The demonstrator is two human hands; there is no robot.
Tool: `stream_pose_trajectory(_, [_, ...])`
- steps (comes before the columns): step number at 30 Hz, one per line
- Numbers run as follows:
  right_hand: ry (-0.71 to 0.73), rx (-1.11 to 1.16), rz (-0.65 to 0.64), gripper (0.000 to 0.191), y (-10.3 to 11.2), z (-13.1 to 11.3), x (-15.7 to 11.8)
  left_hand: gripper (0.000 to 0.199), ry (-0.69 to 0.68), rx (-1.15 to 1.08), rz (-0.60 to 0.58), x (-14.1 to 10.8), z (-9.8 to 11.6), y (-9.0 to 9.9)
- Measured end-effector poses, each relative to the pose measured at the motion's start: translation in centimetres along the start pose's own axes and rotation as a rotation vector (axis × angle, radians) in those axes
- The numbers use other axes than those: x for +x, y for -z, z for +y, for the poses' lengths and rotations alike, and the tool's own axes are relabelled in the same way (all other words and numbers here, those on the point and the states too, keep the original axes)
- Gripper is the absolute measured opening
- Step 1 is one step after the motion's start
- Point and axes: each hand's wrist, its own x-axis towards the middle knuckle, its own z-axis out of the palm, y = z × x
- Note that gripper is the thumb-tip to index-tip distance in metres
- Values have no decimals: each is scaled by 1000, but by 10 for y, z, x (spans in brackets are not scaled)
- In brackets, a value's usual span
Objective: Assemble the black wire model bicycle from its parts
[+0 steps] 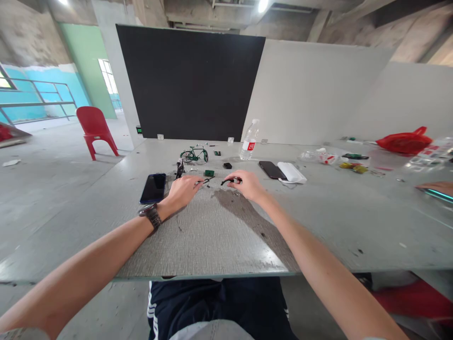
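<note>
My left hand (pixel 184 190), with a dark watch on its wrist, rests low over the table, its fingers closed on a thin dark piece (pixel 208 180). Between the fingertips of my right hand (pixel 247 185) is a small black curved part (pixel 228 180). The two pieces are apart. Just beyond the hands stands a green miniature bicycle (pixel 194 154). A black part (pixel 180 168) is behind my left hand. Near the fingers lie a small green block (pixel 209 173) and a small black block (pixel 227 165).
A dark phone (pixel 153 188) lies left of my left hand. Farther back stands a water bottle (pixel 249 140). To the right are another phone (pixel 271 170), a white case (pixel 291 173), plastic wrappers and a red bag (pixel 404 141). A black panel (pixel 191 80) stands behind the table (pixel 212 245).
</note>
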Motion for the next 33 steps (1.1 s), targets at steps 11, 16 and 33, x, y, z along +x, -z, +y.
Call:
stream_pose_trajectory(11, [-10, 94, -15, 12, -3, 2, -1, 27, -94, -105, 125, -5, 7, 0])
stream_pose_trajectory(16, [-49, 168, 35, 15, -5, 1, 0, 27, -113, -119, 124, -5, 8, -1])
stream_pose_trajectory(33, [5, 404, -6, 30, -12, -17, -1, 32, -149, -136, 42, -5, 9, -3])
